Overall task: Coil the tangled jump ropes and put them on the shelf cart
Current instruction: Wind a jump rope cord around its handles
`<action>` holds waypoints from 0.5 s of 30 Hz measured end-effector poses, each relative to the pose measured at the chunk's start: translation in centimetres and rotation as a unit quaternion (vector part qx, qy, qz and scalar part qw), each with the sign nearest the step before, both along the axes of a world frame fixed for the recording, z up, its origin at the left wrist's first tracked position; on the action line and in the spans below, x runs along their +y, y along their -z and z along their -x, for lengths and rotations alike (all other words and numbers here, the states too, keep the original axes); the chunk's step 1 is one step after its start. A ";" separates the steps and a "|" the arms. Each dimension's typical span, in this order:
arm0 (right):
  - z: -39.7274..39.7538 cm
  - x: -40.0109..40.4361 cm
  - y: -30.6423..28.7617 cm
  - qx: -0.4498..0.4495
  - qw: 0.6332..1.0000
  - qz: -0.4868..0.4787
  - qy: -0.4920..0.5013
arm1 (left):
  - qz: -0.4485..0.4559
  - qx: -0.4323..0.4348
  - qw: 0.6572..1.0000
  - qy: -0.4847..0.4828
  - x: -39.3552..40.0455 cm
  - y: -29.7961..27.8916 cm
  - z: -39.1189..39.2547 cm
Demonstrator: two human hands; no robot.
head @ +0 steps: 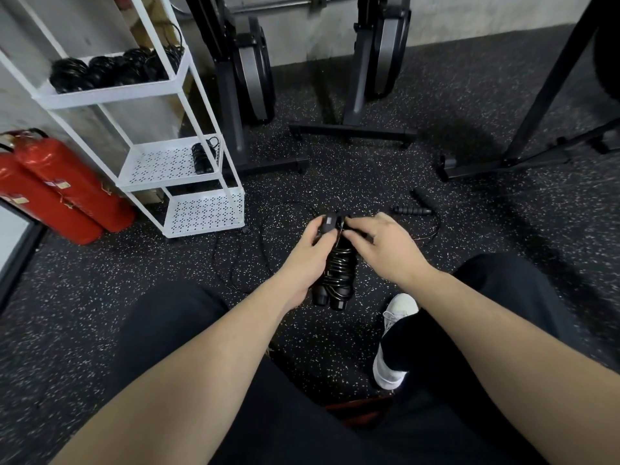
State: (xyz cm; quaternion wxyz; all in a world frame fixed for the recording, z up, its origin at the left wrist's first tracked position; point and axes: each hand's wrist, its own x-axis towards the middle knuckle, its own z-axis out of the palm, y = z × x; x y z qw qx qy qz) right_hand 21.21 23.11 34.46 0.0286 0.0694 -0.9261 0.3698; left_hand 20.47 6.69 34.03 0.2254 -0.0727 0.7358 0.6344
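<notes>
Both hands [310,245] hold the coiled jump rope [337,273], handles pointing toward the person.

The white shelf cart [188,156] stood with its open side free to reach. Loose rope [255,236] lay on the floor just right of the cart. Black machine legs [268,164] stood close behind the cart.

You gripped a jump rope [337,273] whose wound cord shone like glossy plastic around matt black handles. The shelf cart [188,162] was white painted metal, its lower trays perforated and smooth. The floor [469,263] looked like rough, matt rubber flecked with white. Two fire extinguishers [57,193] had glossy red shells, and your shoe [392,340] was white knit cloth.
</notes>
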 end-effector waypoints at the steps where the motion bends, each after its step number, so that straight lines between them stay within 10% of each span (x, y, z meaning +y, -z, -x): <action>1: -0.1 -0.1 0.2 0.000 1.000 -0.012 -0.017 | 0.003 0.000 1.000 0.001 -0.2 0.0 0.0; 15: 0.1 0.4 1.2 -0.045 0.996 -0.032 -0.074 | 0.139 0.028 0.982 0.128 -1.2 0.9 0.2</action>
